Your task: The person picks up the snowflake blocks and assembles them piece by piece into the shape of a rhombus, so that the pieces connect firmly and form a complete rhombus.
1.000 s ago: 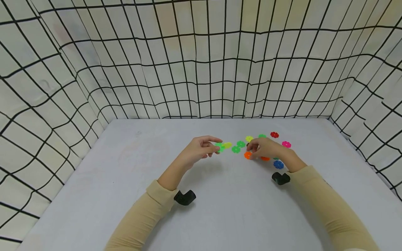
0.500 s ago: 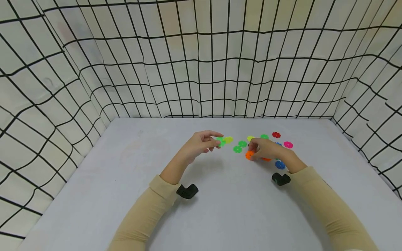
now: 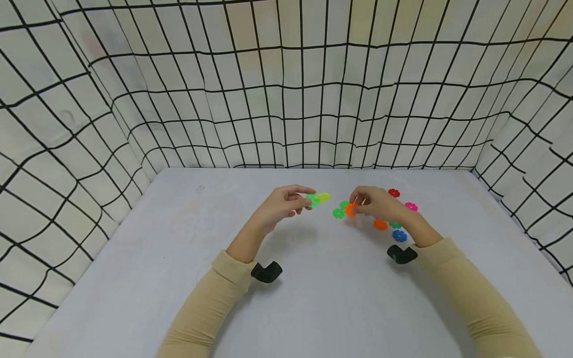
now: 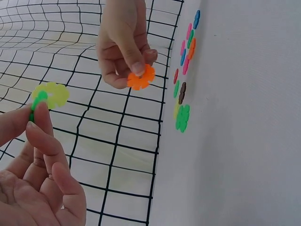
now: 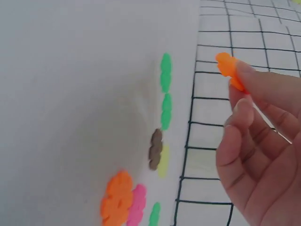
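Note:
Between its thumb and fingers my left hand (image 3: 286, 206) pinches a green flower-shaped disc (image 3: 313, 200), held above the table. A yellow disc (image 4: 55, 95) is joined to it, standing out past the fingertips. My right hand (image 3: 376, 201) pinches an orange flower-shaped disc (image 5: 227, 65) by its edge, lifted off the table; the left wrist view shows its notched rim facing outward. The two hands are apart, with the orange disc to the right of the joined pair. Below it on the table lie two green discs (image 3: 338, 213), partly covered in the head view.
More loose discs lie on the white table (image 3: 313, 298) around and behind my right hand: orange (image 3: 380, 224), blue (image 3: 400, 235), red (image 3: 394, 193), pink (image 3: 411, 206) and brown (image 5: 155, 149). Black-grid white fabric (image 3: 286, 99) walls the back and sides.
My right hand has lifted the orange disc off the table and brought it up and leftward. My left hand, with the green and yellow discs, has risen slightly.

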A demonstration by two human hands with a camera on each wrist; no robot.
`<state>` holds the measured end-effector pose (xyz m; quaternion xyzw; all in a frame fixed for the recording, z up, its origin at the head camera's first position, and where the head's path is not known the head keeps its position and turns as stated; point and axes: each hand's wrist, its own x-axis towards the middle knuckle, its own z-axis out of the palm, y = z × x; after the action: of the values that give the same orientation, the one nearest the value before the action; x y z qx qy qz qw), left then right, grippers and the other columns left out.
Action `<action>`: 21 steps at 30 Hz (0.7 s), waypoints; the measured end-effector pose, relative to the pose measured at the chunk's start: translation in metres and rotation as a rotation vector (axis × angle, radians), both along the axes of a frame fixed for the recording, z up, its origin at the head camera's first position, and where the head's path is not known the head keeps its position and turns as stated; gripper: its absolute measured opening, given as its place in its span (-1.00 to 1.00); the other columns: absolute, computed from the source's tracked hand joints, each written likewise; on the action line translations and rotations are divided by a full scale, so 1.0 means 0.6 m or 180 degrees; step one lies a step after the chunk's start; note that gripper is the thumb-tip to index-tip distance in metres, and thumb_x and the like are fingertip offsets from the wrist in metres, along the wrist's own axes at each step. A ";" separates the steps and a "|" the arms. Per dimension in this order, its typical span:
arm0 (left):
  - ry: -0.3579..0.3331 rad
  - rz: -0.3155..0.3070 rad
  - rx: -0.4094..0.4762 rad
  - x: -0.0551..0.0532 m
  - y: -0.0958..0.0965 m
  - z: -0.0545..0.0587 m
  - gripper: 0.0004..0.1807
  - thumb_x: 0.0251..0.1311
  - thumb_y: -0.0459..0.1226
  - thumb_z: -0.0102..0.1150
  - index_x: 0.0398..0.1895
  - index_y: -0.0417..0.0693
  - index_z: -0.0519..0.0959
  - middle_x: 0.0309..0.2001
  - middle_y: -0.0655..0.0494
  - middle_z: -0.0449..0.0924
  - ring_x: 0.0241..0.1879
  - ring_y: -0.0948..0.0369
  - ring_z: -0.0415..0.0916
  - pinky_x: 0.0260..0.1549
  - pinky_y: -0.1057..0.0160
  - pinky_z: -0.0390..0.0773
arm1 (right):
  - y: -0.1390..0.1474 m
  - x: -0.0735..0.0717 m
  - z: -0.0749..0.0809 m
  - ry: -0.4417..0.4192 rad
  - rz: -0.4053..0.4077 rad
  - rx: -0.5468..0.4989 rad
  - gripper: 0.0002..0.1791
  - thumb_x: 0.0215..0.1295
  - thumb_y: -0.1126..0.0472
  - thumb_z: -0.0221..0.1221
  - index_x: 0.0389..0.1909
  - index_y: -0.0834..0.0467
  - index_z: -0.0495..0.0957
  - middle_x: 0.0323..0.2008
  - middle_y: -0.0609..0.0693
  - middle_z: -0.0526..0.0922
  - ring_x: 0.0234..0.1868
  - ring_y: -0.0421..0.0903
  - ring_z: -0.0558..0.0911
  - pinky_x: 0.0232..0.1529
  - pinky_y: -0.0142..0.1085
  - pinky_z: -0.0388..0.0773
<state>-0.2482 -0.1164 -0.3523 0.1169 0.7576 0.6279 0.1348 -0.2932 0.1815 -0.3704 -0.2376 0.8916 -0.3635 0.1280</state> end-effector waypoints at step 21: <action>-0.0092 -0.0018 0.0068 0.008 0.002 0.002 -0.63 0.37 -0.32 0.25 0.22 -0.16 0.61 -0.32 0.10 0.69 -0.36 0.22 0.43 -0.33 0.27 0.32 | -0.065 0.048 0.019 -0.0383 -0.0744 -0.1797 -0.71 0.49 0.18 0.22 0.10 0.25 0.52 -0.45 -0.05 0.67 -0.44 -0.14 0.54 -0.37 -0.37 0.48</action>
<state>-0.2436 -0.1152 -0.3510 0.1113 0.7484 0.6373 0.1463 -0.2645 0.1425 -0.3588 -0.1377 0.7676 -0.6224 0.0669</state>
